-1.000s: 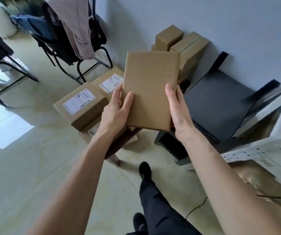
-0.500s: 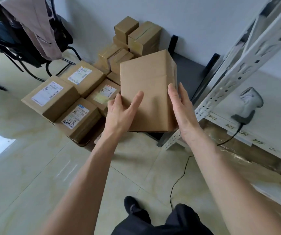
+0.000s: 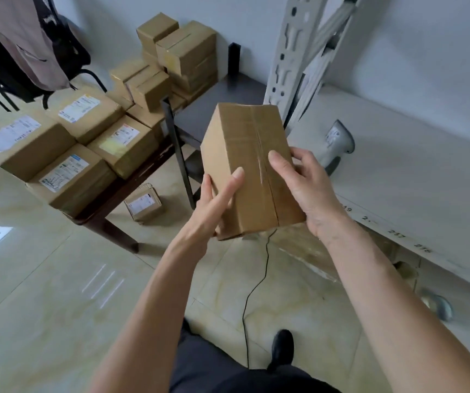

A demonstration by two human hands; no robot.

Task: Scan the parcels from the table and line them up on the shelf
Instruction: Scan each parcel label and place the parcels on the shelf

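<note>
In the middle of the frame a plain brown cardboard parcel with a clear tape seam along its top face (image 3: 249, 168) is being held in the air between both hands, tilted, with its near end lower than its far end; it is hanging over the pale tiled floor (image 3: 44, 293), between the table at the left and the shelf at the right, touching neither. The left hand (image 3: 211, 207) is supporting the parcel at its lower left edge, the thumb lying flat on the top face and the other fingers going under the box, where I cannot see them; the right hand (image 3: 306, 188) is gripping the right edge, the thumb pressing on the top face near the tape and the fingers curling around the far side.

At the left of the frame a dark wooden table (image 3: 131, 182) is carrying several brown cardboard parcels with white labels (image 3: 66, 177); behind them, in the upper middle, smaller plain brown boxes (image 3: 182, 49) are standing in a pile by the wall. One small labelled box (image 3: 142, 204) is lying on the floor under the table. At the right a white metal shelf with printed numbers on its front edge (image 3: 415, 177) is running diagonally; a grey handheld scanner (image 3: 337, 143) is resting on it, just behind the right hand; a thin black cable (image 3: 249, 302) is lying across the floor below the parcel. In the upper left corner a black chair with a beige garment (image 3: 26, 43) is standing.
</note>
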